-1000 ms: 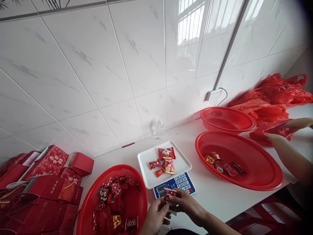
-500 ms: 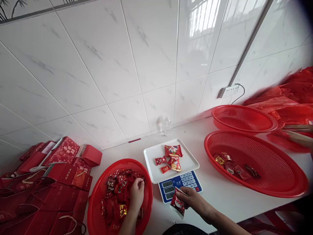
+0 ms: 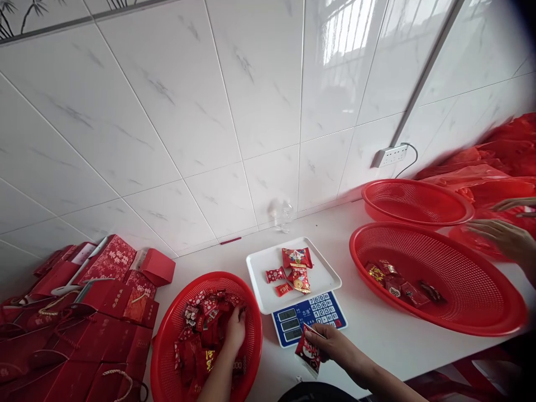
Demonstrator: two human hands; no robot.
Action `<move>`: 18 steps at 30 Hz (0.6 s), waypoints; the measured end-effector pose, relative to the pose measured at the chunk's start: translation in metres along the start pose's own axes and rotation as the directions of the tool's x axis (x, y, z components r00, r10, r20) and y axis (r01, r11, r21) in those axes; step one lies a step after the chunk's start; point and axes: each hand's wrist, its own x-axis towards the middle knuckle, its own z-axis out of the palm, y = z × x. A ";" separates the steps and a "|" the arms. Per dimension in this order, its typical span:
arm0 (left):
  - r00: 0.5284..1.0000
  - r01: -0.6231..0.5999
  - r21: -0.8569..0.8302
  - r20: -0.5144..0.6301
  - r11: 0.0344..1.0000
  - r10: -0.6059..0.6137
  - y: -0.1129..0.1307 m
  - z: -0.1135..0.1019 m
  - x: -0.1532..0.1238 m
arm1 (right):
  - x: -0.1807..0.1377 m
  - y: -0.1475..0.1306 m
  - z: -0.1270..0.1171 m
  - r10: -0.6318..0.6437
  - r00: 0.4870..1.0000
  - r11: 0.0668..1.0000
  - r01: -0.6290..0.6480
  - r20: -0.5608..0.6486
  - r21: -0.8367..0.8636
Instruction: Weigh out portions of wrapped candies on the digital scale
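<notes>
Head view: your right hand (image 3: 322, 338) pinches a red wrapped packet (image 3: 309, 352) by its upper edge, fingers closed on it, the rest hanging below; likely edge-gripped so the contents aren't squeezed. It overlaps the near edge of the scale (image 3: 304, 318) in view; can't tell if they touch. Your left hand (image 3: 235, 329) is inside the left basket (image 3: 165, 339), nine o'clock from that packet, fingers dipping into the wrapped pieces (image 3: 208, 312); can't tell whether they grip one. Basket sits close to you, presumably for reach. White tray (image 3: 322, 276) is on the scale at twelve o'clock, a few small packets (image 3: 296, 258) bunched on it; its raised rim probably stops slides, and the keypad (image 3: 322, 308) sits uncovered. Large basket (image 3: 473, 290) on the counter (image 3: 360, 321) at two o'clock, some pieces low inside, likely corralled by its sides. Red boxes (image 3: 98, 268) grouped past the left basket at nine o'clock, seemingly clear of your hands. Co-worker's hand (image 3: 498, 234) at two o'clock, near red plastic bags (image 3: 494, 167).
</notes>
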 end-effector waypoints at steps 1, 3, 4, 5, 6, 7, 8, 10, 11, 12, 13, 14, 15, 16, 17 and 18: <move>1.000 0.004 0.006 -0.017 1.000 -0.004 0.000 -0.003 -0.002 | 0.002 0.003 0.000 -0.008 1.000 1.000 0.008 0.003 -0.002; 0.998 0.027 0.005 -0.049 1.000 -0.027 -0.001 -0.008 -0.006 | 0.005 0.008 0.000 -0.021 1.000 1.000 0.021 0.012 -0.006; 0.997 0.042 -0.002 -0.062 0.999 -0.042 -0.001 -0.010 -0.009 | 0.006 0.009 0.000 -0.022 1.000 1.000 0.022 0.015 -0.007; 0.996 0.058 -0.014 -0.073 0.998 -0.059 -0.002 -0.012 -0.011 | 0.007 0.010 0.001 -0.020 1.000 1.000 0.020 0.017 -0.008; 0.994 0.073 -0.029 -0.082 0.997 -0.075 -0.002 -0.013 -0.014 | 0.008 0.010 0.001 -0.015 1.000 1.000 0.015 0.019 -0.011; 0.992 0.088 -0.046 -0.090 0.995 -0.092 -0.002 -0.015 -0.017 | 0.009 0.010 0.001 -0.011 1.000 1.000 0.011 0.018 -0.015; 0.989 0.104 -0.065 -0.096 0.992 -0.110 -0.002 -0.015 -0.020 | 0.009 0.010 0.001 -0.006 1.000 1.000 0.006 0.016 -0.021; 0.984 0.137 -0.105 -0.099 0.985 -0.147 0.001 -0.015 -0.025 | 0.009 0.009 0.002 0.000 1.000 0.999 0.000 0.014 -0.033; 0.982 0.152 -0.120 -0.095 0.981 -0.164 0.003 -0.014 -0.028 | 0.008 0.008 0.002 0.004 1.000 0.999 -0.004 0.015 -0.038; 0.981 0.164 -0.141 -0.081 0.976 -0.176 0.006 -0.013 -0.030 | 0.008 0.007 0.002 0.008 1.000 0.999 -0.008 0.018 -0.042; 0.982 0.170 -0.170 -0.057 0.971 -0.182 0.009 -0.011 -0.033 | 0.007 0.006 0.003 0.010 1.000 0.999 -0.009 0.021 -0.045; 0.983 0.172 -0.206 -0.027 0.963 -0.181 0.013 -0.009 -0.035 | 0.007 0.005 0.003 0.011 1.000 0.999 -0.009 0.025 -0.048; 0.985 0.169 -0.241 0.006 0.956 -0.173 0.017 -0.007 -0.038 | 0.007 0.005 0.003 0.011 1.000 0.999 -0.009 0.028 -0.050; 0.986 0.165 -0.271 0.037 0.948 -0.161 0.020 -0.006 -0.040 | 0.007 0.005 0.003 0.010 1.000 0.999 -0.009 0.029 -0.051; 0.986 0.165 -0.295 0.064 0.941 -0.153 0.022 -0.004 -0.042 | 0.007 0.005 0.004 0.010 1.000 0.999 -0.009 0.028 -0.053; 0.986 0.165 -0.303 0.083 0.938 -0.146 0.023 -0.002 -0.044 | 0.007 0.005 0.003 0.010 1.000 0.998 -0.009 0.026 -0.056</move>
